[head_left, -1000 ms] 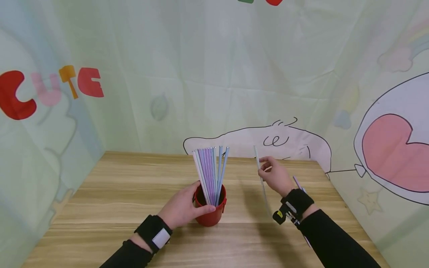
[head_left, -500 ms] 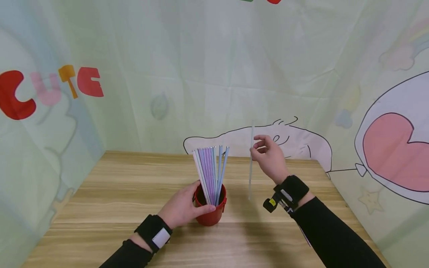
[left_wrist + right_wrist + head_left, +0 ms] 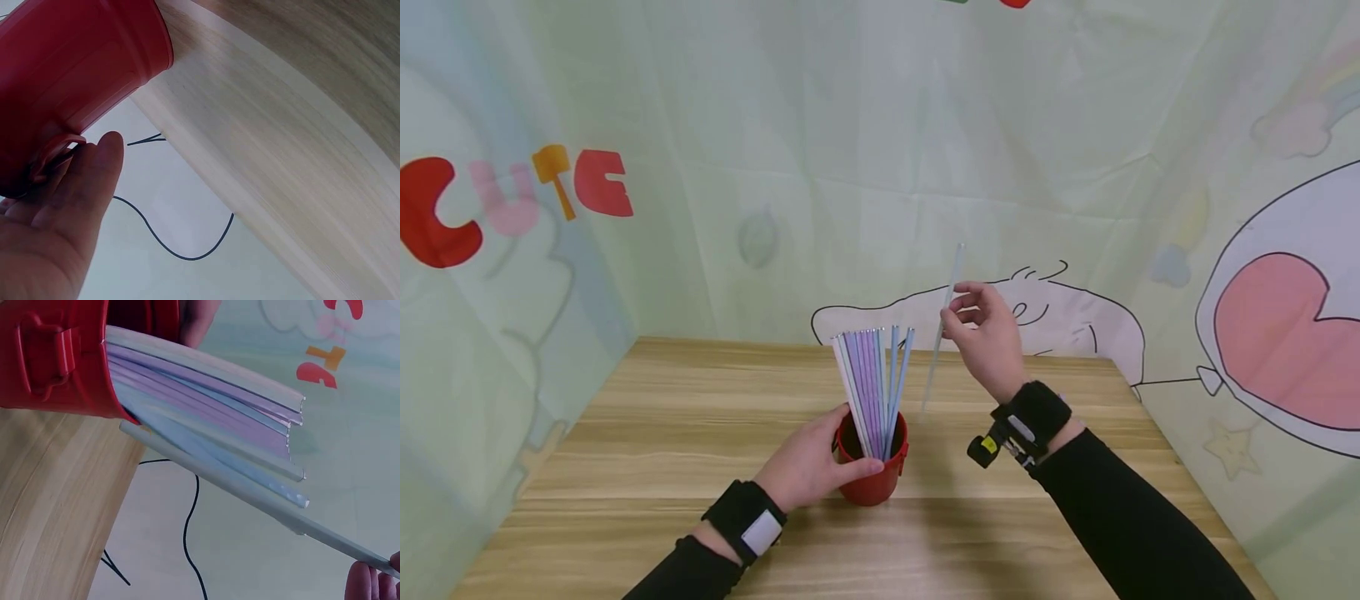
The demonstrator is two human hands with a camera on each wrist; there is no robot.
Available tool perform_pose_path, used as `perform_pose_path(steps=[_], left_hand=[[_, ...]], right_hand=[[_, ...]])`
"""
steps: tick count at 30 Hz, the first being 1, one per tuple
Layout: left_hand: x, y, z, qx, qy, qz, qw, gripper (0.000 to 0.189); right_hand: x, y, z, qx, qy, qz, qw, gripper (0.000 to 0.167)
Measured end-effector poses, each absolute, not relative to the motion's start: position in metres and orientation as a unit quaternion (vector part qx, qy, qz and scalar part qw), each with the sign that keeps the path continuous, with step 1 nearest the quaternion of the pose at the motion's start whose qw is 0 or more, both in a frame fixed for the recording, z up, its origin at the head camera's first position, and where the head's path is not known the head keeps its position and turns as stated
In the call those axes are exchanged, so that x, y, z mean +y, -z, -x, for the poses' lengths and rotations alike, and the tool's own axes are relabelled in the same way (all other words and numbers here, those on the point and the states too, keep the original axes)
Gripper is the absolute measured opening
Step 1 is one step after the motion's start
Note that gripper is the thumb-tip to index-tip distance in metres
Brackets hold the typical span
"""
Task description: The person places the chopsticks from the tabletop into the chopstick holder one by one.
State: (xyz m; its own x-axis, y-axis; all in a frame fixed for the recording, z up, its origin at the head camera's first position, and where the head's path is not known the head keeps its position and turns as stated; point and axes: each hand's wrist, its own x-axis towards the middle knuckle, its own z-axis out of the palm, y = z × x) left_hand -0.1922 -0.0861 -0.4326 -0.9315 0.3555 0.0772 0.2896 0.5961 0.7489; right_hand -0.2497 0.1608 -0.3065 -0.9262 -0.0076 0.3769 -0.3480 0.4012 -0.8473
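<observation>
A small red bucket (image 3: pixel 868 490) stands on the wooden table, holding a bunch of white, purple and blue drinking straws (image 3: pixel 867 387). My left hand (image 3: pixel 808 462) grips it from the left, thumb across the front of the rim. In the left wrist view its fingers (image 3: pixel 75 194) lie against the bucket's side by a handle lug. Between thumb and fingertips my right hand (image 3: pixel 987 337) pinches a pale, translucent straw (image 3: pixel 934 358), raised and slanting to the right of the bunch. The straw's lower end (image 3: pixel 134 430) is just outside the bucket's rim in the right wrist view.
The wooden table (image 3: pixel 685 400) runs back to a printed fabric backdrop (image 3: pixel 880 167), which also rises on the left and right. A black wrist strap with a small camera (image 3: pixel 985 450) sits on the right wrist.
My right hand has lifted the pale straw and carried it left toward the bucket, its lower end now tilting toward the rim. My left hand and the bucket have stayed put.
</observation>
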Motion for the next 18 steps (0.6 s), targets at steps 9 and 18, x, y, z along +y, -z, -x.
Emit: perform_pose_path(steps=[9,18], left_hand=[[-0.086,0.431,0.191,0.894,-0.407,-0.182,0.035,0.095],[-0.086,0.432,0.192,0.893,-0.411,-0.182,0.038,0.096]], right_hand=[[0.148,0.316,0.251,-0.809,-0.557,-0.118,0.145,0.039],[0.139,0.333,0.249,-0.817,-0.555,-0.104,0.119,0.037]])
